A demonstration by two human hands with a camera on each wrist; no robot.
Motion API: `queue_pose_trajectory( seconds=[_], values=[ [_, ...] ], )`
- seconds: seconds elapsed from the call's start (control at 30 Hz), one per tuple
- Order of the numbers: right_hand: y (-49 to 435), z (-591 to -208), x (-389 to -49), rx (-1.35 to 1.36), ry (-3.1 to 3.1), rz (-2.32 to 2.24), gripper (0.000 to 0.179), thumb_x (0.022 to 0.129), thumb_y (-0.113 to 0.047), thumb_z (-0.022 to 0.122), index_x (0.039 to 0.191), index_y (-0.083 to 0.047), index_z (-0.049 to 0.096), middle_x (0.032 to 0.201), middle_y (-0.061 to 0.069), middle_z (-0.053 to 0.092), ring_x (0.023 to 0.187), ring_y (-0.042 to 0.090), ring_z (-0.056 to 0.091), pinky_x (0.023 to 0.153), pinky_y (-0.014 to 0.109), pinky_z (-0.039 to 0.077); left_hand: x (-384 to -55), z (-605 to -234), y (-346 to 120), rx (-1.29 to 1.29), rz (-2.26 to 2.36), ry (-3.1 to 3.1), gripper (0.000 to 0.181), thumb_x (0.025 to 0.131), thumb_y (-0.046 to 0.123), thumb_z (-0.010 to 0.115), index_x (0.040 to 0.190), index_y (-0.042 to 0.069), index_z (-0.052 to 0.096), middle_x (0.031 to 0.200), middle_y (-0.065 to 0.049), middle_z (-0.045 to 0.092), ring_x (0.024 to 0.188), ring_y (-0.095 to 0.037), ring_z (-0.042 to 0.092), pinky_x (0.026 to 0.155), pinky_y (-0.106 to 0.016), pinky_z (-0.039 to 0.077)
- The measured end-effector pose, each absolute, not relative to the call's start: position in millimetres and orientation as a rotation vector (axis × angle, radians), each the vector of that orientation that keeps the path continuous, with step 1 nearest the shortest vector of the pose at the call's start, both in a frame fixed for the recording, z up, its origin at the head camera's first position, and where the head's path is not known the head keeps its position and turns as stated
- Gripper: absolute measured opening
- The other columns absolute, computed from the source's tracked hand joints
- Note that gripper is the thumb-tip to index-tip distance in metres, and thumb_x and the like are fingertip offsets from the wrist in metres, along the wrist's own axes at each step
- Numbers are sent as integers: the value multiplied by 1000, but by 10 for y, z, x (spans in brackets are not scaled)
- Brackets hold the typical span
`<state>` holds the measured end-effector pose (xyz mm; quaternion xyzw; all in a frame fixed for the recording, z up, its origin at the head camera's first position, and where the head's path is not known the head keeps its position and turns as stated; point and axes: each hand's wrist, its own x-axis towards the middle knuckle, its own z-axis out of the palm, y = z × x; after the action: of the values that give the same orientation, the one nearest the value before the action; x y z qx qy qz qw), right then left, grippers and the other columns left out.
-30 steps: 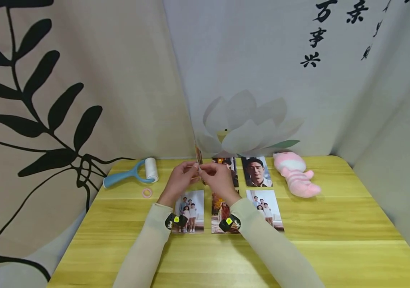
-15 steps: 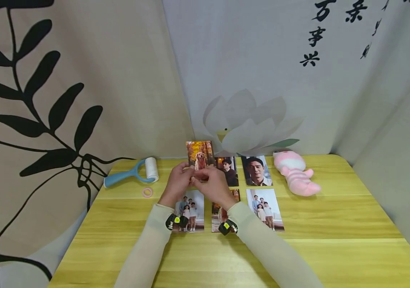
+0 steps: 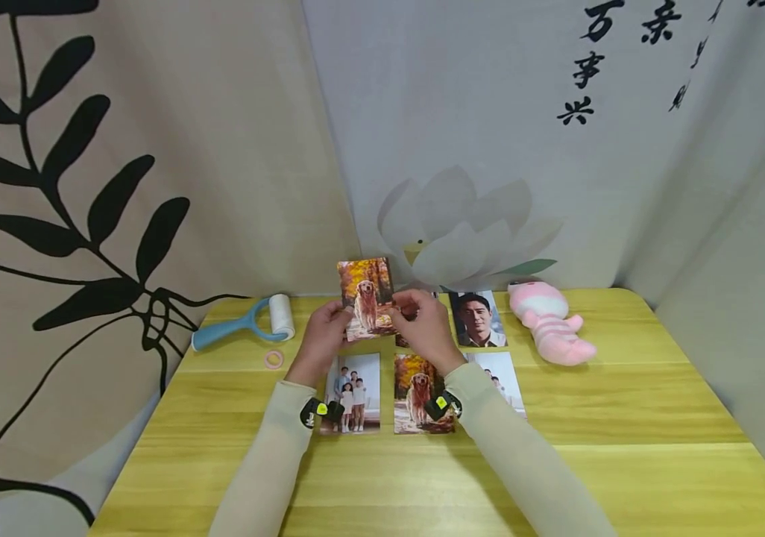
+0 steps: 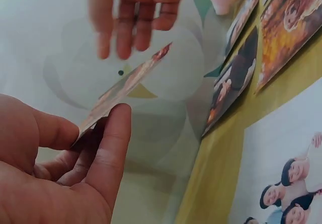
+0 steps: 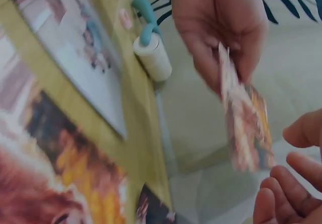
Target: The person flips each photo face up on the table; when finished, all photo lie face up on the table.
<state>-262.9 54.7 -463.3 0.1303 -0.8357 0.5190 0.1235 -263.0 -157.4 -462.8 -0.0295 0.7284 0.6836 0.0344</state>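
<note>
My left hand [image 3: 320,332] pinches a photo print [image 3: 365,298] of a golden dog among autumn leaves, raised above the table's far side with its picture facing the head camera. In the left wrist view the print [image 4: 121,90] appears nearly edge-on between thumb and fingers. My right hand [image 3: 426,328] is beside the print's right edge; in the right wrist view a gap separates its loosely bent fingers [image 5: 284,194] from the print. Below lie a matching dog photo [image 3: 416,391], a family photo [image 3: 353,393] and another family photo [image 3: 499,369], partly covered by the right sleeve.
A portrait photo [image 3: 479,319] lies at the back, left of a pink plush toy [image 3: 550,324]. Another photo [image 4: 234,80] is mostly hidden behind my right hand in the head view. At the left are a blue-handled lint roller [image 3: 248,322] and a pink ring [image 3: 274,359].
The dog print has turned from edge-on to facing the head camera and shifted slightly left. My right hand has moved right and come off it; the left hand keeps its hold.
</note>
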Motion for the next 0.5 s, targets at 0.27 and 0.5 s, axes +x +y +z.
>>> queue_pose_trajectory(
  seconds=[0.27, 0.5],
  values=[
    [639, -4829, -2686, 320, -2519, 1691, 31, 98, -22, 75, 127, -11, 74, 101, 5, 76, 85, 17, 72, 74, 35, 59, -2653, -4714, -1595, -74, 2140, 2192, 32, 113, 21, 49, 131, -4, 59, 104, -5, 56, 91, -15, 59, 85, -39, 64],
    [623, -4883, -2687, 284, -2486, 1944, 38, 97, -10, 73, 134, -8, 69, 96, 9, 75, 80, 21, 74, 77, 45, 65, -2696, -4766, -1617, -82, 2172, 2145, 36, 113, 21, 49, 136, -5, 58, 107, -7, 59, 93, -16, 65, 88, -42, 65]
  ],
)
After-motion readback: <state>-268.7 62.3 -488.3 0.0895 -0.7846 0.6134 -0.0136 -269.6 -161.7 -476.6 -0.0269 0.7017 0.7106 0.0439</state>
